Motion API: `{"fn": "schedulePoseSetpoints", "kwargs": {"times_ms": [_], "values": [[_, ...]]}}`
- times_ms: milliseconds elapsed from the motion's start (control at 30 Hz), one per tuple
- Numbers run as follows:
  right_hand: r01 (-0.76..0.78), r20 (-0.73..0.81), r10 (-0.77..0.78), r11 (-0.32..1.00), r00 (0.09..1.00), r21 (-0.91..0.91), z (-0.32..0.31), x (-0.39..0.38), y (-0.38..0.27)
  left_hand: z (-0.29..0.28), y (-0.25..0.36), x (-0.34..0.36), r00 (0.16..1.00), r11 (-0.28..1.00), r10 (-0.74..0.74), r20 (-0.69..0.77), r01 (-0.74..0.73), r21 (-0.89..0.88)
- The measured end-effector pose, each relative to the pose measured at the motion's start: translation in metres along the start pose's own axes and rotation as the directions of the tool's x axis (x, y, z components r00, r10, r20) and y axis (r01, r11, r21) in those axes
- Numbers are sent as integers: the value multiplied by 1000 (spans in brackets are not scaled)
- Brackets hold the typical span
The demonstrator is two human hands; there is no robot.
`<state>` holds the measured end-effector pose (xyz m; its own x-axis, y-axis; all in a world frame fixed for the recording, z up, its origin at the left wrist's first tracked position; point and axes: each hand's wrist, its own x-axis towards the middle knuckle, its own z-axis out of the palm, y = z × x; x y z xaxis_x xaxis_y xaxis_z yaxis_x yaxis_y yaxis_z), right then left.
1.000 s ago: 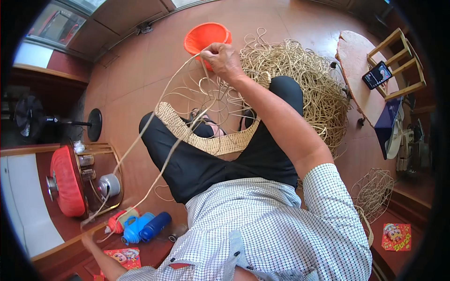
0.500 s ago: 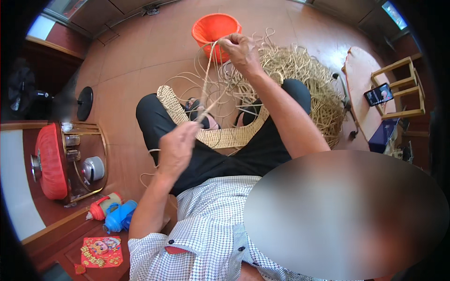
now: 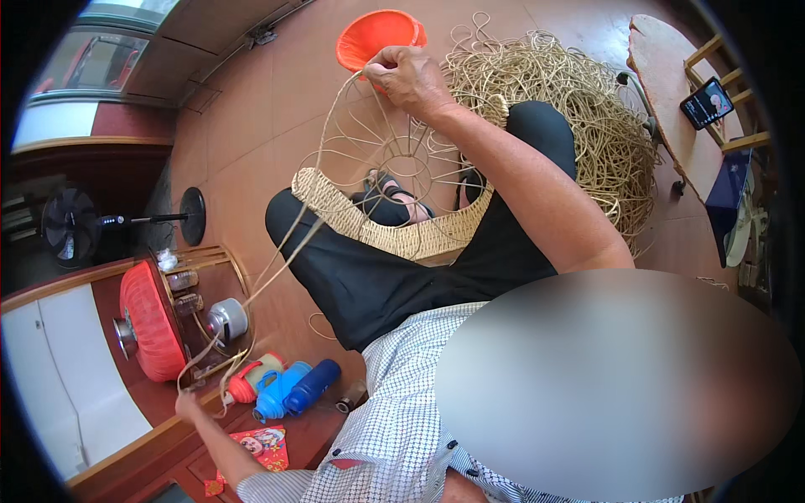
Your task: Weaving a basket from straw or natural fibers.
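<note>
A U-shaped band (image 3: 402, 241) wrapped in straw-coloured cord rests across my thighs. Thin tan loops (image 3: 408, 156) fan out in a round, spoke-like pattern inside its curve. At the far side, beside the red bin, my right hand (image 3: 411, 82) is closed in a pinch on a tan cord (image 3: 322, 144). From there the cord drops to the band's left end, and long strands run on to my left hand (image 3: 191, 407). That hand is stretched far out to the left, closed on the strands. Its fingertips are small and partly hidden.
A big heap of loose cord (image 3: 579, 117) lies right of my right knee. Beyond my right hand stands a red bin (image 3: 356, 42). To the left are a fan (image 3: 71, 225), a kettle (image 3: 227, 320) and several flasks (image 3: 312, 387). A phone (image 3: 707, 103) leans at the right.
My left hand has swung from near my lap far out to the left, drawing the strands long. My right hand stays pinched near the bin. The whole view has turned and shifted.
</note>
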<state>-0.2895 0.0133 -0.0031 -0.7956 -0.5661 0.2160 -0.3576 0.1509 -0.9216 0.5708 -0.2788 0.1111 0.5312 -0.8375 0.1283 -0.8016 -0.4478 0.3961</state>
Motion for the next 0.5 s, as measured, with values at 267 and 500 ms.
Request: {"fn": "schedulePoseSetpoints", "kwargs": {"times_ms": [267,500], "values": [[-45,54,41,996,998,76,2,0,-9,17,149,-73,618,568,763,187,-780,261],[-40,56,36,997,998,66,-8,0,-15,134,412,-485,153,178,984,92,-798,-576]]}}
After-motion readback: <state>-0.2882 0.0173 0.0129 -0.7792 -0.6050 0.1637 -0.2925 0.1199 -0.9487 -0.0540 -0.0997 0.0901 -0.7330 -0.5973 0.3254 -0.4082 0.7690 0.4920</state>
